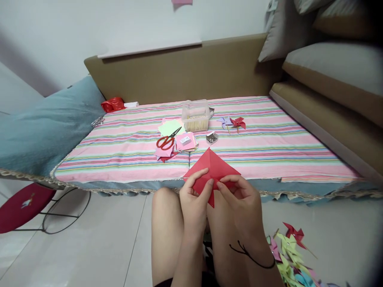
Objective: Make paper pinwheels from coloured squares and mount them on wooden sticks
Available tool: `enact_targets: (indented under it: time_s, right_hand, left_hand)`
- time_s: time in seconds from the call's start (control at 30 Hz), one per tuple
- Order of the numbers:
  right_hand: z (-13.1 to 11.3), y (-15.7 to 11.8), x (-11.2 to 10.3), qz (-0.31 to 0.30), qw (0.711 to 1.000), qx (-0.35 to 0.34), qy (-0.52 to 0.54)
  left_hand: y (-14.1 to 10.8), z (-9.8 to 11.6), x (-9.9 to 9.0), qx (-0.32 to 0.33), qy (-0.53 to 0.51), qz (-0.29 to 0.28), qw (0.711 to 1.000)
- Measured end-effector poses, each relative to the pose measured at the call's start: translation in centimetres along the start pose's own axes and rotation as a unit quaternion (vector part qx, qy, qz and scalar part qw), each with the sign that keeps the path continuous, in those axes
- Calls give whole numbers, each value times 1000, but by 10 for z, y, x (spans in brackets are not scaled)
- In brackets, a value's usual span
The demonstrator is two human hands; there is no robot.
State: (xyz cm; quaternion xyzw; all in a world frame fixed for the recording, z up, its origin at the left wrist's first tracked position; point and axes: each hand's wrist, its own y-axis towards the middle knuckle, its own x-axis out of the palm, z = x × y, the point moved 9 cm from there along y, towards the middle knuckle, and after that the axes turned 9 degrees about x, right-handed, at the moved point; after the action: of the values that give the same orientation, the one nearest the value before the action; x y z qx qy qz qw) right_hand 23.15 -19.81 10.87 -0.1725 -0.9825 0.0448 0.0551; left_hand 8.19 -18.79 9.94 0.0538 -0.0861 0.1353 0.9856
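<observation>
A red square of paper (211, 161) with crease or cut lines is held above my lap, one corner pointing toward the couch. My left hand (196, 195) pinches its left side, thumb near the middle. On the right, my right hand (241, 195) grips the paper close to the centre, thumb and fingertips together. Whether a corner is folded under the fingers is hidden. Beyond the paper, a small open box of metal fasteners (212, 138) sits on the striped cloth. Left of it are orange-handled scissors (167, 140) and a stack of pink paper squares (189, 140).
A clear plastic box (196, 115) holds wooden sticks. Two finished pinwheels (232, 122) lie right of it on the striped cloth (269, 139). Several pinwheels (290, 247) are piled on the floor at right. A red stool (26, 205) stands at left; cushions (335, 71) lean at right.
</observation>
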Motion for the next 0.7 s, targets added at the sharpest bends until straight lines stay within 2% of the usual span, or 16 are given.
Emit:
enact_targets:
  time_s: [0.13, 0.27, 0.37, 0.53, 0.63, 0.7]
  right_hand:
    - [2, -4, 6, -6, 995, 12, 99]
    - [10, -8, 18, -15, 978, 57, 198]
    - [14, -11, 21, 2, 972, 91, 216]
    - [16, -8, 7, 43, 967, 99, 232]
    - [19, 2, -3, 30, 975, 98, 199]
    - [23, 7, -6, 4, 979, 105, 175]
  left_hand:
    - [-4, 2, 1, 1, -43, 23, 999]
    - [-9, 4, -3, 12, -59, 52, 997]
    - [-11, 6, -2, 19, -73, 52, 996]
    - [-10, 5, -1, -12, -83, 43, 996]
    - [-4, 4, -8, -17, -76, 35, 996]
    - [1, 2, -10, -27, -73, -2, 997]
